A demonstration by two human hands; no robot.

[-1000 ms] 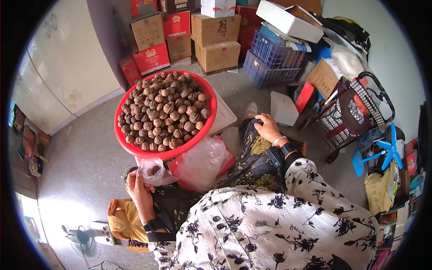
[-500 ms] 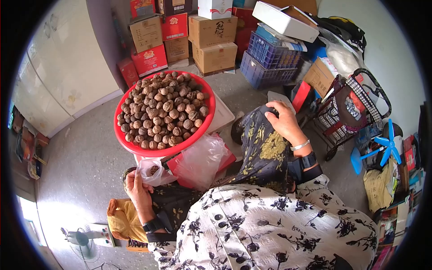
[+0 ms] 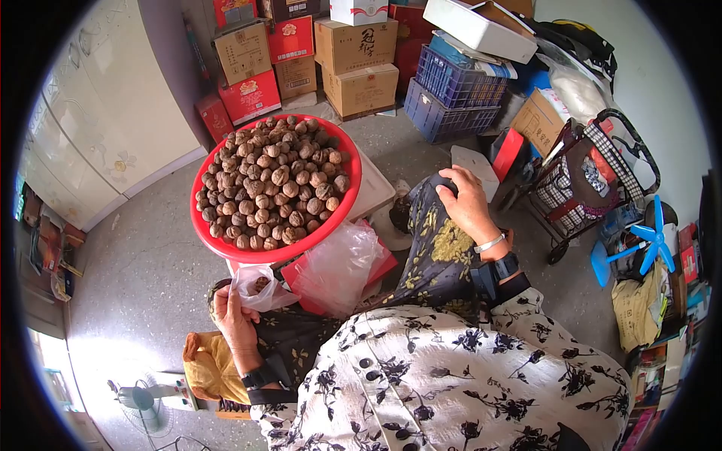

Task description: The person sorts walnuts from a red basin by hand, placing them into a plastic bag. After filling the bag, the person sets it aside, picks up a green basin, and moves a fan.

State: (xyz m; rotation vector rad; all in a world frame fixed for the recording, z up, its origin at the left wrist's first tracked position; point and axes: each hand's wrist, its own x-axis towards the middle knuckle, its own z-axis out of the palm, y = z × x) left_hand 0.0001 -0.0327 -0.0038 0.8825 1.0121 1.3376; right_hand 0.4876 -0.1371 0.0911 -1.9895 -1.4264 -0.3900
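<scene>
My left hand (image 3: 235, 322) pinches the rim of a small clear plastic bag (image 3: 280, 298) above my left thigh. Inside the bag's mouth a few brown walnuts (image 3: 262, 283) show. My right hand (image 3: 468, 209) rests over my right knee, thumb apart from the fingers, with nothing in it. In front of me a red basin (image 3: 353, 177) is heaped with walnuts (image 3: 274, 177) in their shells. A larger crumpled clear plastic bag (image 3: 342, 270) lies between the basin and my lap, over a red box (image 3: 383, 261).
Cardboard boxes (image 3: 366, 89) are stacked at the back, beside blue crates (image 3: 451, 116). A checked shopping trolley (image 3: 560, 188) and a blue fan (image 3: 653, 237) stand on the right. At lower left are a floor fan (image 3: 143, 406) and a yellow cloth (image 3: 212, 368).
The view has shifted slightly. My right hand stays on the knee, its fingers a little differently placed. My left hand still holds the small bag.
</scene>
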